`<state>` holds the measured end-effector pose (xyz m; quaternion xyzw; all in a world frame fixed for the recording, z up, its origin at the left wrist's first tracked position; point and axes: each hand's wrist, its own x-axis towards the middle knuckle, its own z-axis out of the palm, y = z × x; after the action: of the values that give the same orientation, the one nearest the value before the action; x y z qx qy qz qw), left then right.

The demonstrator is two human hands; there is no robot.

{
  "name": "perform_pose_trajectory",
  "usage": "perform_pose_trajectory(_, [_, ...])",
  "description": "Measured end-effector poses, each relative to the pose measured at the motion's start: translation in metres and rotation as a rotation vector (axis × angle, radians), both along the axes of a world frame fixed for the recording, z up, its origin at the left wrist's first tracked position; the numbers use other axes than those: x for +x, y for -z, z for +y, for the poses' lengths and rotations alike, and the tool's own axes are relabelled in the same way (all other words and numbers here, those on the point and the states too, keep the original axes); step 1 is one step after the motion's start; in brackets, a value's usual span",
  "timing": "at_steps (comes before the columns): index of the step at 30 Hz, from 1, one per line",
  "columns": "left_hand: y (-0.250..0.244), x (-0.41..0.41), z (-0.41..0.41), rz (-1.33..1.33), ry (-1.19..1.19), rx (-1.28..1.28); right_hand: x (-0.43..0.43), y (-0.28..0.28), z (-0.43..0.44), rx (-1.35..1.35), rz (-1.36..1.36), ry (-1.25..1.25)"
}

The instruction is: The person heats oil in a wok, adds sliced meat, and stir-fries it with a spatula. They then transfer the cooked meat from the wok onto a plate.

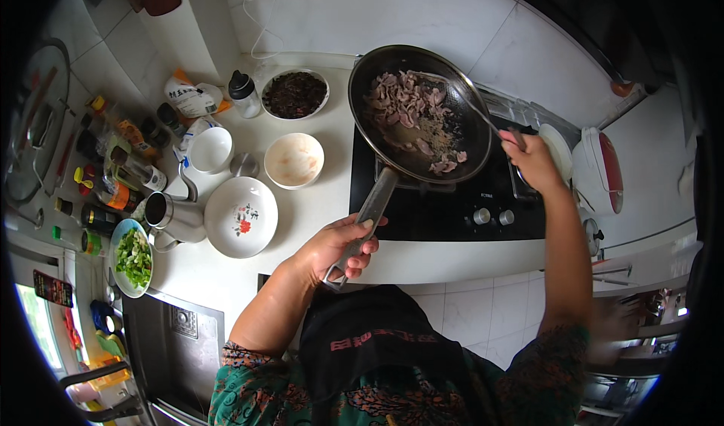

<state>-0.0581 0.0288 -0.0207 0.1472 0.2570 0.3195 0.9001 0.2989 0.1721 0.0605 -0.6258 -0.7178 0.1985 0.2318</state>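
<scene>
My left hand (344, 247) is closed around the grey handle of a frying pan (390, 137), which is tilted above the black gas hob (447, 216). Sliced meat (404, 98) lies mostly in the pan's upper left part, with a few pieces and brownish specks of seasoning lower down. My right hand (530, 161) grips the handle of a metal spatula (472, 100), whose head is among the meat slices. Left of the pan stand a plate of dark chopped food (295, 94) and a white bowl with residue inside (294, 161).
On the counter are a white bowl (211, 150), a floral bowl (241, 216), a steel jug (181, 220), a black-lidded shaker (244, 95), chopped green vegetables (134, 257) on a plate, and several sauce bottles (113, 197). A sink (175, 352) is lower left; a rice cooker (597, 170) is right.
</scene>
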Motion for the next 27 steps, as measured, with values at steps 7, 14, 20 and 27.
perform_pose_trajectory(7, [0.002, 0.000, 0.000, -0.031, -0.008, -0.018, -0.005, -0.060, -0.067, -0.264, -0.132, -0.036])
perform_pose_trajectory(14, [0.001, 0.000, -0.002, -0.015, -0.012, -0.006, 0.029, -0.122, -0.082, -0.421, -0.312, -0.055])
perform_pose_trajectory(20, [-0.004, 0.000, -0.001, 0.014, -0.011, -0.001, -0.015, -0.026, -0.038, -0.133, -0.017, -0.061])
perform_pose_trajectory(27, [-0.002, 0.000, -0.001, -0.008, -0.019, -0.002, -0.019, -0.028, -0.053, -0.152, -0.109, -0.181])
